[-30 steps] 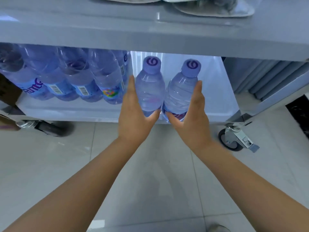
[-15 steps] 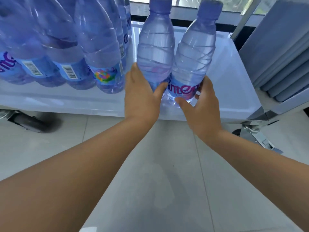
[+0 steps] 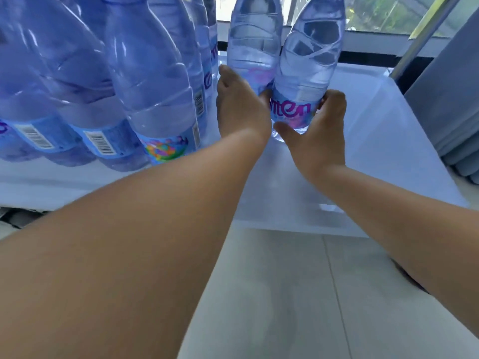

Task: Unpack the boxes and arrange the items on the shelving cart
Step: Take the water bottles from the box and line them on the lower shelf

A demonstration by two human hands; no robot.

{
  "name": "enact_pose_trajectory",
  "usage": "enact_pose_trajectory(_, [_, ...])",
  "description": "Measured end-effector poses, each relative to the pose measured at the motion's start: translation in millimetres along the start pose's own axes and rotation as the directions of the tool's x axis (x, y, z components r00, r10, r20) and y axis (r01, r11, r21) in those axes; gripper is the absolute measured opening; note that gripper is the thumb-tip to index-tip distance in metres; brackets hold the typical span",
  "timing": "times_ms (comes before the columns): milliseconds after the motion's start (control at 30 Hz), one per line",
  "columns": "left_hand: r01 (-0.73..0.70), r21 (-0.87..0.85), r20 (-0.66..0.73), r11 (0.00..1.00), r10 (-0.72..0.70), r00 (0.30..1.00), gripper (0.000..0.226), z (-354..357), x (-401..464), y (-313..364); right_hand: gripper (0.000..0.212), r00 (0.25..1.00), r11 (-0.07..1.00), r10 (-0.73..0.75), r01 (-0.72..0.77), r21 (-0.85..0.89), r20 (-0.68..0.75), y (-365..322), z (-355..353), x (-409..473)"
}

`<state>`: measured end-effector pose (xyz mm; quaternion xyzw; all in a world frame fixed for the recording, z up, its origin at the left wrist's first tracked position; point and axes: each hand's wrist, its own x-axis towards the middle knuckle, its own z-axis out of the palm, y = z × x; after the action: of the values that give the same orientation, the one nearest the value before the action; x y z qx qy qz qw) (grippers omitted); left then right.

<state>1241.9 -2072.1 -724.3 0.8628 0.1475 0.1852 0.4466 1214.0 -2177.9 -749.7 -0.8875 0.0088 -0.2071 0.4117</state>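
1. The left hand (image 3: 242, 107) is wrapped round the lower part of the left bottle (image 3: 255, 45), its fingers curled about the far side and mostly hidden; only the back of the hand and the thumb edge show
2. The right hand (image 3: 315, 137) grips the base of the right bottle (image 3: 309, 73), thumb at the front under the purple lettering of the label, fingers (image 3: 334, 99) curled round its right side
3. Both bottles are upright, touching each other, over the white shelf (image 3: 383, 141) of the cart; whether their bases rest on it cannot be told, as the hands cover them
4. Just left of the left hand stands a row of bottles (image 3: 145, 94) on the same shelf, packed close, with blue labels and barcodes facing the camera
5. A metal post (image 3: 425, 35) of the cart rises at the far right corner, and grey slats (image 3: 451, 99) lie beyond the shelf's right edge
6. Pale floor tiles (image 3: 285, 294) show beneath both forearms
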Motion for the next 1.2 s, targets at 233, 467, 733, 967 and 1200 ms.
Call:
enact_pose_trajectory(233, [0.081, 0.011, -0.047, 0.997, -0.08, 0.996, 0.061, 15, 41, 3, 0.065, 1.0, 0.995, 0.012, -0.01, -0.096, 0.015, -8, 31, 44])
enact_pose_trajectory(467, [0.144, 0.149, 0.094, 0.978, -0.159, 0.983, 0.055, 6, 27, 4, 0.08, 0.99, 0.99, 0.087, -0.073, -0.123, 0.11, -9, 40, 45])
enact_pose_trajectory(733, [-0.032, 0.315, 0.279, 0.949, -0.06, 0.958, 0.065, 11, -7, 3, 0.093, 0.9, 0.92, 0.02, 0.154, -0.361, 0.436, 4, 21, 20])
enact_pose_trajectory(967, [0.021, 0.337, 0.34, 0.941, -0.142, 0.93, 0.068, 18, 8, 0, 0.088, 0.878, 0.855, 0.071, 0.191, -0.481, 0.474, -6, 19, 33])
enact_pose_trajectory(1200, [0.032, 0.442, 0.32, 0.897, -0.191, 0.928, 0.067, 19, 26, 0, 0.083, 0.881, 0.76, 0.104, 0.229, -0.608, 0.462, -12, 30, 49])
